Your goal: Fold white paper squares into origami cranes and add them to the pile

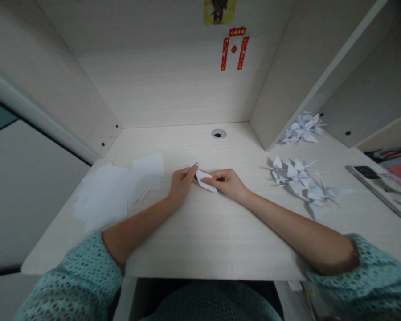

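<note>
A small piece of folded white paper point(206, 182) is held between my two hands, just above the middle of the desk. My left hand point(183, 183) pinches its left end, thumb on top. From the other side, my right hand point(227, 183) grips it with the thumb laid across its face. The fingers behind the paper are partly hidden. Left of my hands lies a spread of flat white paper sheets point(107, 191). On the right sits a cluster of folded paper cranes point(297, 176), with pointed wings and tails.
A second heap of folded white paper pieces point(304, 128) lies farther back, beyond the upright panel point(284, 84). A tablet-like flat device point(381, 183) rests at the far right. A round cable hole point(218, 133) is set near the desk's back. Red paper strips point(225, 54) decorate the back wall.
</note>
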`<state>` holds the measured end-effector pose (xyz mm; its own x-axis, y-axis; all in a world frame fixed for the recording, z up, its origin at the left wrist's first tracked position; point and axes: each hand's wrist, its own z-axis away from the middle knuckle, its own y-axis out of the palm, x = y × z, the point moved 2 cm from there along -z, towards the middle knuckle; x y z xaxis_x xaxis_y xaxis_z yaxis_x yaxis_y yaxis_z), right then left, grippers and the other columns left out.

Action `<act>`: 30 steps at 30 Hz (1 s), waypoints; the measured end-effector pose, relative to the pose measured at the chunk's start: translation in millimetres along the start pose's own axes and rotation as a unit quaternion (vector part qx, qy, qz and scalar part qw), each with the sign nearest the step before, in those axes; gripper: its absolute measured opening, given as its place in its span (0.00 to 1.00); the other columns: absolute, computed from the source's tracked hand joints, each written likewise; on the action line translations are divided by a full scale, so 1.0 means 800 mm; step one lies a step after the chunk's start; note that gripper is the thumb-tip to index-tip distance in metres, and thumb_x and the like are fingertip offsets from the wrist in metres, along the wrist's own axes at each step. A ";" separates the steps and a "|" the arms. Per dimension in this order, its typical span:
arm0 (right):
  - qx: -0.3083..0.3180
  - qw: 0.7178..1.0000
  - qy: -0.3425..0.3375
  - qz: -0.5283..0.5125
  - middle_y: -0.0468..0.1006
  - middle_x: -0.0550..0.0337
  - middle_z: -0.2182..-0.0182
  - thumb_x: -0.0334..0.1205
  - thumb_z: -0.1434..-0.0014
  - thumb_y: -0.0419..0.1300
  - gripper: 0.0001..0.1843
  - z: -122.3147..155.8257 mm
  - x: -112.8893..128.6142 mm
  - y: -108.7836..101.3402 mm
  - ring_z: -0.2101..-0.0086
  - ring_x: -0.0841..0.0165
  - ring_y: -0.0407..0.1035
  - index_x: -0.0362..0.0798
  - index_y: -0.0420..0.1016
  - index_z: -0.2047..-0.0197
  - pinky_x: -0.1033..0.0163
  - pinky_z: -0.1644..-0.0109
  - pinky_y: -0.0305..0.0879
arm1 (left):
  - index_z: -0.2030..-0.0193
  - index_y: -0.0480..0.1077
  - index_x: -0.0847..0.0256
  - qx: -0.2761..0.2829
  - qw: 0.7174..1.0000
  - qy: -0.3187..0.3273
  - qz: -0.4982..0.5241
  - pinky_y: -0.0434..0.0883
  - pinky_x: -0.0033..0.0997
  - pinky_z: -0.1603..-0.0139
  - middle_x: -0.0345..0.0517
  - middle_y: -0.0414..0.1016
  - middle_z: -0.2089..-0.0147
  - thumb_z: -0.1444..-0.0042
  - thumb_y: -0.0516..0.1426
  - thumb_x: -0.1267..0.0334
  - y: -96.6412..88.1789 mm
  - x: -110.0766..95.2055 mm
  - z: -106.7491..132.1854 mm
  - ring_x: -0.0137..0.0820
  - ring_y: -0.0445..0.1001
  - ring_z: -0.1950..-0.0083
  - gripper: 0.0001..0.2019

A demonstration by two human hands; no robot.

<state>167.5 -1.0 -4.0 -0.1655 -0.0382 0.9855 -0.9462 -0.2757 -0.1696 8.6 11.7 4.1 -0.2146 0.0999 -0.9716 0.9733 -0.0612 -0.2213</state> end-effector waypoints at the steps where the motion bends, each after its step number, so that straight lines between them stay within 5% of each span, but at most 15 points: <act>1: 0.000 1.000 0.001 0.000 0.60 0.67 0.85 0.57 0.52 0.63 0.24 0.000 0.000 0.000 0.81 0.77 0.49 0.44 0.68 0.81 0.66 0.77 0.43 | 0.73 0.78 0.62 -0.002 1.000 -0.001 -0.001 0.61 0.28 0.72 0.42 0.76 0.77 0.44 0.53 0.46 0.000 -0.001 0.000 0.28 0.68 0.74 0.23; 12: -0.052 0.996 -0.047 0.046 0.58 0.67 0.82 0.57 0.47 0.59 0.23 0.001 -0.004 0.001 0.78 0.75 0.50 0.45 0.67 0.78 0.66 0.75 0.45 | 0.66 0.79 0.61 -0.010 1.000 0.024 -0.005 0.64 0.27 0.67 0.45 0.80 0.65 0.46 0.56 0.50 0.004 -0.003 0.004 0.31 0.73 0.65 0.17; 16: -0.062 0.996 -0.042 0.041 0.57 0.67 0.82 0.60 0.48 0.58 0.24 -0.002 -0.007 0.000 0.79 0.75 0.50 0.46 0.69 0.78 0.66 0.76 0.45 | 0.69 0.77 0.61 0.036 0.999 0.008 -0.018 0.63 0.26 0.68 0.41 0.77 0.69 0.51 0.60 0.50 0.006 0.001 0.002 0.31 0.72 0.67 0.15; 24: -0.054 0.995 -0.048 0.073 0.61 0.65 0.82 0.57 0.48 0.60 0.22 0.001 -0.009 0.002 0.79 0.74 0.51 0.46 0.69 0.78 0.66 0.75 0.47 | 0.85 0.60 0.62 -0.011 1.000 0.024 -0.015 0.53 0.27 0.75 0.34 0.55 0.82 0.50 0.60 0.51 0.002 -0.001 0.000 0.23 0.57 0.77 0.21; 30: -0.060 0.993 -0.052 0.087 0.57 0.66 0.83 0.59 0.50 0.61 0.25 0.002 -0.010 0.002 0.79 0.75 0.49 0.46 0.66 0.82 0.66 0.76 0.45 | 0.82 0.66 0.62 0.023 0.999 0.022 -0.033 0.54 0.27 0.75 0.35 0.59 0.81 0.52 0.60 0.51 0.005 0.004 0.000 0.24 0.59 0.77 0.18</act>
<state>167.5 -2.7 -12.1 -0.3057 -0.1765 0.9356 -0.9332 -0.1396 -0.3312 11.6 11.8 0.0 -0.2739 0.1493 -0.9501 0.9521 -0.0977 -0.2899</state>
